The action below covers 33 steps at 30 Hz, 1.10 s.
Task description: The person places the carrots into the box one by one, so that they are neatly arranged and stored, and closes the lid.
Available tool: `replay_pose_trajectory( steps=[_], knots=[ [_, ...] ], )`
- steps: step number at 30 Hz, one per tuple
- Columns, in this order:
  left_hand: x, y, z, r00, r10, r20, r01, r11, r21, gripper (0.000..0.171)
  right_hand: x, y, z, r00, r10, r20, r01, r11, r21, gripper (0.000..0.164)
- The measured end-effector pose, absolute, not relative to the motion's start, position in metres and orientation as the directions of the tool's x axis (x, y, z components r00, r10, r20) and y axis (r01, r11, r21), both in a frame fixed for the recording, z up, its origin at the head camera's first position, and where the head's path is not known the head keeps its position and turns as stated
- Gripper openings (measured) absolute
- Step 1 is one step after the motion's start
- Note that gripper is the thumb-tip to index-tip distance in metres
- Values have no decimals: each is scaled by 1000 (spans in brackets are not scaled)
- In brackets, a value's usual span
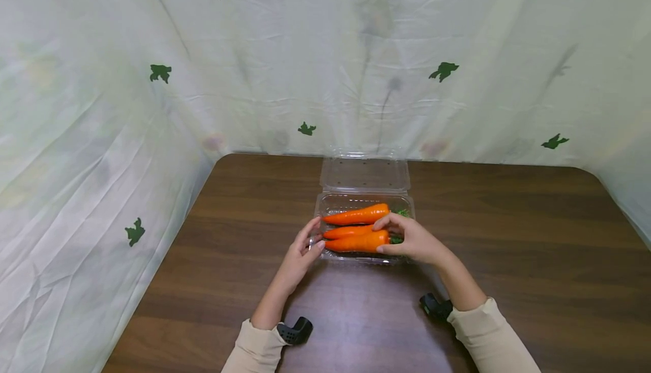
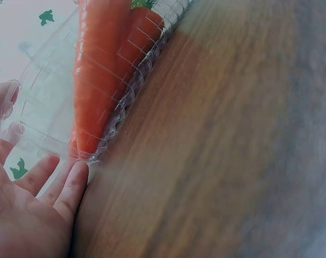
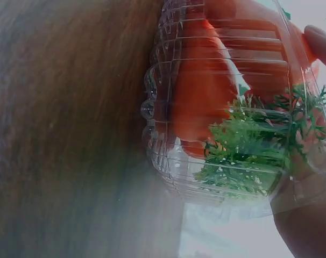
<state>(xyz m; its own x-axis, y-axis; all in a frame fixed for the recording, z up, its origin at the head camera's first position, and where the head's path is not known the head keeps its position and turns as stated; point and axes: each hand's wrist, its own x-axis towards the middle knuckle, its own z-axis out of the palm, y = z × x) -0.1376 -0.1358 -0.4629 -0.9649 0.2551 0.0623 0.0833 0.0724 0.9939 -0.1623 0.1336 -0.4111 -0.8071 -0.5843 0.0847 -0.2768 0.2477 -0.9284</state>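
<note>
Three orange carrots with green leafy tops lie side by side in a clear plastic clamshell box (image 1: 367, 259). Its hinged lid (image 1: 364, 175) is folded back behind it. My right hand (image 1: 414, 240) reaches over the box's right end and grips the nearest carrot (image 1: 356, 243) by its thick end, thumb on the near side, fingers on the far side. The middle carrot (image 1: 346, 231) lies partly behind it; the far carrot (image 1: 356, 215) is apart. My left hand (image 1: 300, 257) rests at the box's left end, its extended fingers (image 2: 71, 188) against the wall near the carrot tips.
A brown wood-grain table (image 1: 244, 237) carries the box near its back edge. Behind and to the left hangs a pale curtain (image 1: 285, 68) with green leaf-like marks. Both wrists wear black devices (image 1: 296, 331).
</note>
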Motion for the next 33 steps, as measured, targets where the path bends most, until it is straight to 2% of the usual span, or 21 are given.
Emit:
replay_pose_trajectory(
  steps=[5, 10, 15, 21, 25, 33],
  knots=[
    [-138, -135, -463, -965, 255, 63, 85, 74, 994, 55, -163, 135, -412, -799, -592, 103, -281, 217, -935, 37],
    [-138, -134, -462, -965, 257, 57, 78, 72, 994, 55, -165, 140, -425, -814, -553, 180, -269, 84, -959, 35],
    [-137, -135, -459, -967, 247, 61, 85, 86, 993, 54, -167, 146, -435, -852, -458, 252, -265, -35, -963, 32],
    [-141, -138, -448, -973, 216, 77, 107, 132, 985, 53, -169, 153, -429, -882, -294, 369, -344, -133, -929, 31],
    [-152, -143, -441, -980, 179, 84, 114, 166, 979, 51, -175, 161, -424, -893, -195, 406, -387, -128, -913, 34],
    [-181, -155, -424, -986, 135, 96, 129, 265, 956, 49, -194, 173, -422, -907, -13, 421, -421, -25, -907, 35]
  ],
)
